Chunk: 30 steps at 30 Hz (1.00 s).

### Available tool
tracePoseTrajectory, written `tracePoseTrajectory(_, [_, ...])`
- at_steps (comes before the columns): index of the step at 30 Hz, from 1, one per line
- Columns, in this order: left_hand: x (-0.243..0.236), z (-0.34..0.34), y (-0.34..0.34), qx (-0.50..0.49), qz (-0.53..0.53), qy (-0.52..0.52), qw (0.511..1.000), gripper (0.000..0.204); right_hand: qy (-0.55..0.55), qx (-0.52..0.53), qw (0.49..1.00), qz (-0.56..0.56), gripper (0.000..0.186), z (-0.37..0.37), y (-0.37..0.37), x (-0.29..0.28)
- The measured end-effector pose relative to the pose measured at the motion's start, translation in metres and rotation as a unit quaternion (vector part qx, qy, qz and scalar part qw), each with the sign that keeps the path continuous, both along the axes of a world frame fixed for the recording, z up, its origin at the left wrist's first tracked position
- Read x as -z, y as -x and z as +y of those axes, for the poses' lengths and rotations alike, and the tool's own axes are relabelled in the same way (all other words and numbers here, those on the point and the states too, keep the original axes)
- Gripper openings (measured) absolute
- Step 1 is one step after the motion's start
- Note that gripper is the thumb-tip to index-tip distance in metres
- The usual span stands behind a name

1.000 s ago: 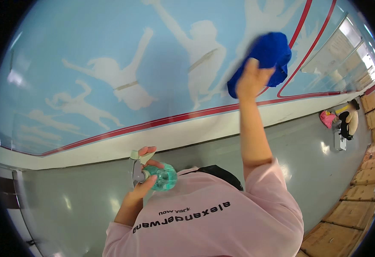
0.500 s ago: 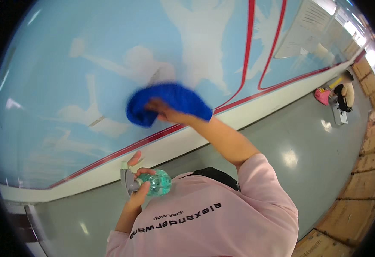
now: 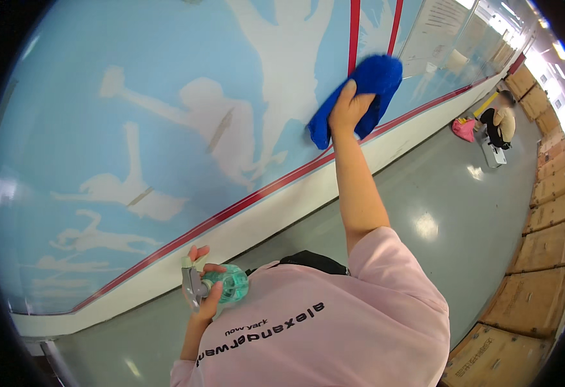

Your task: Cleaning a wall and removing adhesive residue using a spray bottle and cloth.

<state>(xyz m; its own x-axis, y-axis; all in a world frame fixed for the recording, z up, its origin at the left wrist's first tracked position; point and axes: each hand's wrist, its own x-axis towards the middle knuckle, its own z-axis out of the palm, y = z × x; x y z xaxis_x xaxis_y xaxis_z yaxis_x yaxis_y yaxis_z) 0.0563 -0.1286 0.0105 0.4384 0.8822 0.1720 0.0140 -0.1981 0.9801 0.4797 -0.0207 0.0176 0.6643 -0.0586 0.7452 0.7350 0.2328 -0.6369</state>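
Observation:
My right hand (image 3: 349,111) is closed on a blue cloth (image 3: 382,76) and presses it to the wall panel (image 3: 185,51), which is light blue with white figure silhouettes and red stripes. The thumb shows on top, while the cloth hides most fingertips. Low in front of my body, my left hand (image 3: 209,298) grips a spray bottle (image 3: 232,284) by its neck. The bottle is clear green with a grey trigger head, and it lies tilted close to my shirt. Two thin brownish strips (image 3: 221,130) mark the panel between my hands.
A grey floor (image 3: 411,193) runs along the wall's white base (image 3: 256,206). Wooden crates (image 3: 521,297) line the right side. Farther off, a person (image 3: 503,121) sits low near a pink bag (image 3: 464,129). Papers (image 3: 436,32) hang behind a clear pane at upper right.
My right hand has swept the blue cloth up and to the right across the panel. The left hand keeps the spray bottle at nearly the same place.

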Motion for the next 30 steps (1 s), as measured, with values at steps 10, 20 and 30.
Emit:
tracePoseTrajectory(10, [-0.005,0.031,-0.016,0.175,0.027,-0.062,0.982,0.064,0.173,-0.103,0.964,0.175,0.050,-0.034,0.099,0.131])
tracePoseTrajectory(20, [0.020,0.016,-0.041,0.282,0.054,-0.094,0.953,0.063,0.030,-0.082,0.993,0.081,0.052,-0.023,0.051,0.054])
tracePoseTrajectory(30, [0.038,-0.011,-0.087,0.217,-0.005,-0.073,0.973,0.064,-0.032,-0.050,0.968,0.242,0.057,-0.046,-0.021,0.073])
